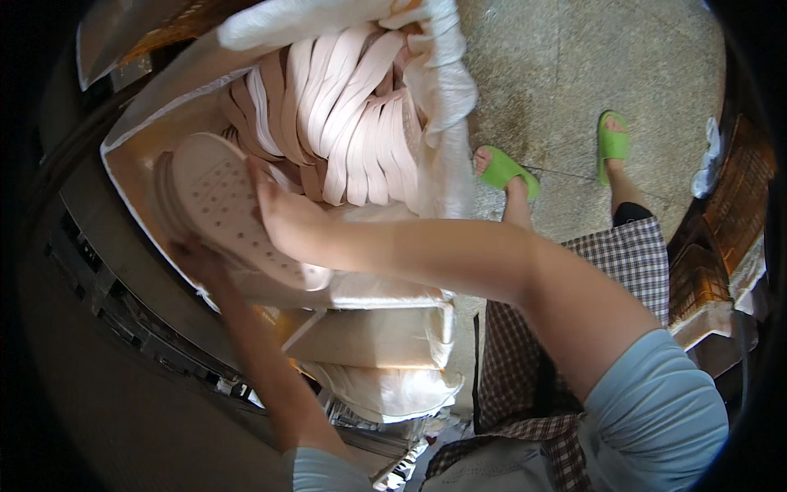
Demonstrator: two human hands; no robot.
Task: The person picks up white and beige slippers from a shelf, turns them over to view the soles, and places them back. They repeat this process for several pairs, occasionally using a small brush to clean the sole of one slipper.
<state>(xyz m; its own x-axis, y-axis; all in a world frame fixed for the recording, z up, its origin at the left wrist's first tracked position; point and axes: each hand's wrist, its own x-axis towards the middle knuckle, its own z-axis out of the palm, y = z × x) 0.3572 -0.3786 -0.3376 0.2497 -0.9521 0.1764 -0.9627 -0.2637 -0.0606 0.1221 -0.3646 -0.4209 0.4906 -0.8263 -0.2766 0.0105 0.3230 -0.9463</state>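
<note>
Several pale pink shoe soles [220, 193] are stacked face to face, the front one dotted with rows of small holes. They lean at the left end of a large bin [131, 197] lined with white cloth. My right hand [270, 201] reaches across and grips the right edge of the stack, its fingers partly hidden. From below, my left hand [198, 261] closes on the lower left edge; shadow and blur hide most of its fingers. More pale pink soles [348, 115] stand packed on edge in rows in the bin, just right of my right hand.
White cloth [447, 123] hangs over the bin's right rim. A second cloth-lined container [385, 336] stands nearer me. Brown crates [734, 213] are at the far right. My feet in green slippers [504, 170] stand on the speckled floor [557, 74].
</note>
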